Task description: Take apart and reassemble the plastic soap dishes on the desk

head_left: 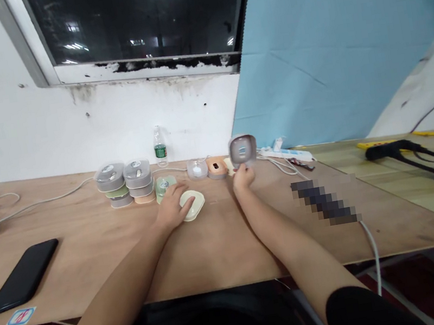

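My right hand (pixel 243 176) is closed on a grey square plastic container (pixel 242 149), held up above the back of the table with its hollow inside facing me. My left hand (pixel 172 207) lies low over the table, fingers stretched out and thumb apart. Its thumb rests over a cream lid-like piece (pixel 194 205), and its fingers reach beside a green box with a clear top (pixel 162 186). Between the hands, farther back, stand a clear cover (pixel 197 169) and an orange and grey box (pixel 217 167). A cream piece (pixel 229 166) is partly hidden behind my right hand.
Two stacks of small boxes, a left stack (pixel 112 185) and a right stack (pixel 140 181), stand at the back. Behind them is a plastic bottle (pixel 160 148). A black phone (pixel 22 277) lies front left. Right are a power strip (pixel 287 154), cables and a black frame-like object (pixel 422 160).
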Demonstrator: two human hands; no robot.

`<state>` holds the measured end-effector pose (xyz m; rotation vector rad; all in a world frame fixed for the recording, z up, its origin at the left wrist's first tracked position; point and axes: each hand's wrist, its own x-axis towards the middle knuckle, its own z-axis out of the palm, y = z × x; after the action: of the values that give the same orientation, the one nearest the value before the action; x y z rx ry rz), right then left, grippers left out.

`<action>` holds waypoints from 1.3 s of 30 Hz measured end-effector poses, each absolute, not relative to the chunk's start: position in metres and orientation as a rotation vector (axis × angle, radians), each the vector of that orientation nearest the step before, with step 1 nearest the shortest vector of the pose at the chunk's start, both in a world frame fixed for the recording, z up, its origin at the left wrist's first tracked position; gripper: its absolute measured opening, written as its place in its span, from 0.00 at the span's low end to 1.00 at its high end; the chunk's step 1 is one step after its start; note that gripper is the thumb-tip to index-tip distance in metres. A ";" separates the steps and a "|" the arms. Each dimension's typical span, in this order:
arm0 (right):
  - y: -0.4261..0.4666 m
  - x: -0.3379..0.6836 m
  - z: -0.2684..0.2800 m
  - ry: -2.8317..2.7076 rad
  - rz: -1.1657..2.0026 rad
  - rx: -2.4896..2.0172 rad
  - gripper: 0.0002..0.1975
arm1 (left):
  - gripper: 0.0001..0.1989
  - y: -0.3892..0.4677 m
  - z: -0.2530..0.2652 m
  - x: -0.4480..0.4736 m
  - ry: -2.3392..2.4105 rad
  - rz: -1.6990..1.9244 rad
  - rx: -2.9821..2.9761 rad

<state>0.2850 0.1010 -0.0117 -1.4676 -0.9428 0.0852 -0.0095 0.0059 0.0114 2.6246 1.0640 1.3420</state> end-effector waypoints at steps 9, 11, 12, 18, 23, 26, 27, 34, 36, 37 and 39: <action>0.104 0.308 -0.013 -0.325 0.232 -1.384 0.05 | 0.15 0.005 0.009 -0.008 1.040 1.239 2.675; 0.108 0.298 -0.012 -0.367 0.303 -1.258 0.09 | 0.15 0.004 0.008 -0.008 1.037 1.226 2.682; 0.110 0.292 -0.012 -0.423 0.333 -1.193 0.12 | 0.14 0.004 0.008 -0.007 1.031 1.213 2.690; 0.114 0.267 -0.018 -0.804 0.411 -1.145 0.19 | 0.16 0.003 0.008 -0.005 0.981 1.082 2.771; 0.108 0.268 -0.024 -1.048 0.170 -1.415 0.14 | 0.17 0.004 0.007 -0.005 0.990 0.968 2.793; 0.107 0.269 -0.027 -1.146 0.179 -1.411 0.14 | 0.18 0.005 0.005 -0.006 1.001 0.893 2.825; 0.108 0.269 -0.028 -1.172 0.185 -1.406 0.14 | 0.19 0.005 0.004 -0.006 1.005 0.864 2.836; 0.107 0.267 -0.030 -1.302 0.184 -1.450 0.13 | 0.21 0.006 0.003 -0.006 0.973 0.642 2.894; 0.104 0.266 -0.026 -1.317 0.124 -1.463 0.14 | 0.22 0.005 0.004 -0.006 0.965 0.610 2.900; 0.103 0.266 -0.023 -1.315 0.063 -1.468 0.14 | 0.22 0.005 0.004 -0.006 0.964 0.600 2.900; 0.103 0.266 -0.017 -1.315 -0.101 -1.459 0.17 | 0.23 0.004 0.005 -0.007 0.966 0.593 2.897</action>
<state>0.2656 0.1025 -0.0169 -1.4594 -1.3147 -0.1013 -0.0066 0.0040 0.0047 2.8966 0.9658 0.5931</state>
